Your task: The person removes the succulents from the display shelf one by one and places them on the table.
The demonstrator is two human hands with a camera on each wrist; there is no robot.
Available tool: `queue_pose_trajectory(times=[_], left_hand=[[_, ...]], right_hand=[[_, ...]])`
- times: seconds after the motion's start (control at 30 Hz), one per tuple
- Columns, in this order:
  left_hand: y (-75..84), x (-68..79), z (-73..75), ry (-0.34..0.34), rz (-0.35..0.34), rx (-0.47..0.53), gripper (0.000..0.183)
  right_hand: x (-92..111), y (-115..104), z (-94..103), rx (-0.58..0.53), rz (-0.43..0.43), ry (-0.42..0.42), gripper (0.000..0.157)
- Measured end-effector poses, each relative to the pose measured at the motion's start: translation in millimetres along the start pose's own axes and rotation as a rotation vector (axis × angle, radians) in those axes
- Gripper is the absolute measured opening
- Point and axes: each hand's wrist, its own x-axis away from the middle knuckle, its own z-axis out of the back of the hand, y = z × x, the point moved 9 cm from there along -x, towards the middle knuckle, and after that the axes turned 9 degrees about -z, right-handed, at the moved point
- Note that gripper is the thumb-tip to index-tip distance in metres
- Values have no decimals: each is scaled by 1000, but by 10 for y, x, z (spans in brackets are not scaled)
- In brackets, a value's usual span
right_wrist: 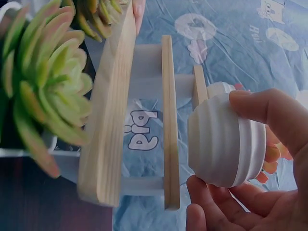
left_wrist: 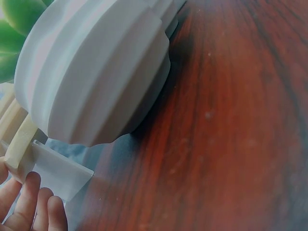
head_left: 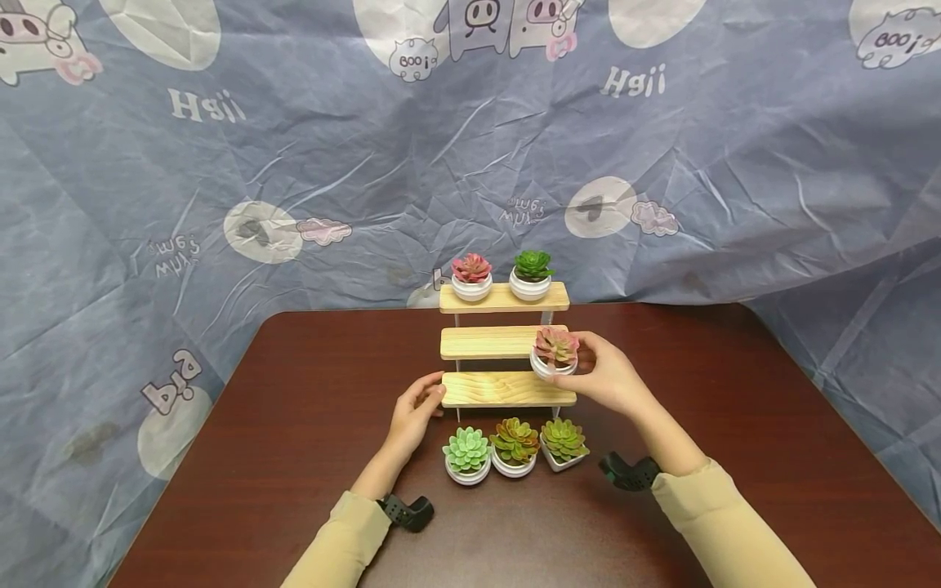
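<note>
My right hand point(head_left: 606, 376) grips a white ribbed pot point(right_wrist: 224, 139) with a pink succulent point(head_left: 556, 346) in it. Thumb and fingers lie on opposite sides of the pot, which is held by the right end of the middle step of a three-tier wooden display stand point(head_left: 507, 389). My left hand point(head_left: 415, 412) holds the left end of the stand's lowest step, its fingertips point(left_wrist: 32, 180) at the board's end. On the top step stand a potted pink succulent point(head_left: 471, 269) and a potted green one point(head_left: 532, 266).
In front of the stand, a pale green succulent point(head_left: 467, 451), a reddish-green one point(head_left: 515, 441) and a green one in a squarish pot point(head_left: 564, 441) stand in a row on the dark brown table point(head_left: 316, 392). A printed blue cloth point(head_left: 367, 163) hangs behind.
</note>
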Motion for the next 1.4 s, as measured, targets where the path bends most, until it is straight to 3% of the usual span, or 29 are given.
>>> queue_pose_trajectory(times=[0.87,1.4], left_hand=[[2,5,3,-1,-7,-2,35],[0,3,3,0,1,-13,34]], right_hand=[[227,467,159,-69,-83,31,66],[352,772,269,-29,-135,72,68]])
